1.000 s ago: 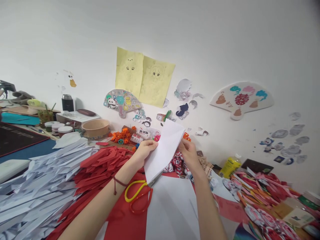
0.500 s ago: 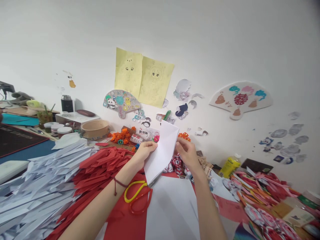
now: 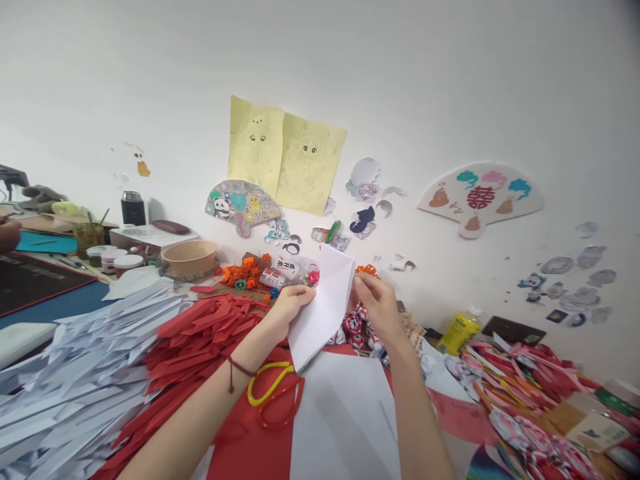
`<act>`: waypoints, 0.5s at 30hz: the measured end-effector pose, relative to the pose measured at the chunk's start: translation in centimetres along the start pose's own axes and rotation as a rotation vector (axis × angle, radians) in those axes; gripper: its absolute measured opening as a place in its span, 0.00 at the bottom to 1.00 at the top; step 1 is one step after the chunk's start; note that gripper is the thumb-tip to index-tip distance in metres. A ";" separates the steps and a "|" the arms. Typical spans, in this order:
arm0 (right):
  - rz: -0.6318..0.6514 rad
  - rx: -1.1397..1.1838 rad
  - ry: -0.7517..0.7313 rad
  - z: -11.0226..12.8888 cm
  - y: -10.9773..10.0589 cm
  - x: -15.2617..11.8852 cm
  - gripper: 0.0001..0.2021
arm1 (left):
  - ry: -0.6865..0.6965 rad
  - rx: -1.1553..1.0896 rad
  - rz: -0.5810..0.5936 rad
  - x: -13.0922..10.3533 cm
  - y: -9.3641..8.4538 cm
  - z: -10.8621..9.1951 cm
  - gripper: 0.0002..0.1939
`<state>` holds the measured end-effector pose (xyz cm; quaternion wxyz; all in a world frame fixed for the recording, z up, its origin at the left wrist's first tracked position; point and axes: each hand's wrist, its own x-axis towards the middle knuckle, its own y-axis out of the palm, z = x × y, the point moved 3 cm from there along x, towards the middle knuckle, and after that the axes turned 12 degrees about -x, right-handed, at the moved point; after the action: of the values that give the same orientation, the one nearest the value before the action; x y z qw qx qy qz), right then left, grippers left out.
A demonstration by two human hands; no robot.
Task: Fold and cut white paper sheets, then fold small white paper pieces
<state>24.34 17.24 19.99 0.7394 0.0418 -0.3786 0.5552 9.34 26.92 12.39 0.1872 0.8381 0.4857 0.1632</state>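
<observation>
A folded sheet of white paper (image 3: 323,307) is held up in front of me, tilted, its layers parting toward the right. My left hand (image 3: 295,303) pinches its left edge, thumb on the near face. On the right edge, my right hand (image 3: 377,303) grips the paper with thumb and forefinger; the fingertips are partly hidden. Below the paper lie scissors with one yellow and one red handle loop (image 3: 274,387), their blades hidden beneath it. Under them are a red sheet (image 3: 245,440) and a flat white sheet (image 3: 345,413).
Heaps of white paper strips (image 3: 100,367) and red paper strips (image 3: 200,340) cover the left side. A tan bowl (image 3: 189,259) and orange flowers (image 3: 245,272) stand behind. At right are a yellow bottle (image 3: 459,331) and colourful strips (image 3: 540,373). Another person's hand (image 3: 9,233) shows at far left.
Both hands keep their hold on the folded paper, which has barely shifted; its top corner dips slightly. At far left, the other person's hand has come further into view.
</observation>
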 end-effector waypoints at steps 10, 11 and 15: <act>0.037 -0.046 -0.044 -0.2 -0.3 0.1 0.20 | -0.016 -0.003 -0.027 -0.4 0.6 0.0 0.16; 0.041 -0.047 -0.043 -0.3 -0.3 0.1 0.20 | -0.019 -0.003 -0.024 -0.4 0.7 0.0 0.16; 0.052 -0.052 -0.042 -0.3 -0.3 0.1 0.20 | -0.020 -0.010 -0.019 -0.6 0.8 0.1 0.16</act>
<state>24.77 17.38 19.92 0.7173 0.0240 -0.4093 0.5633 9.73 26.04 12.68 0.1976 0.8340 0.4911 0.1555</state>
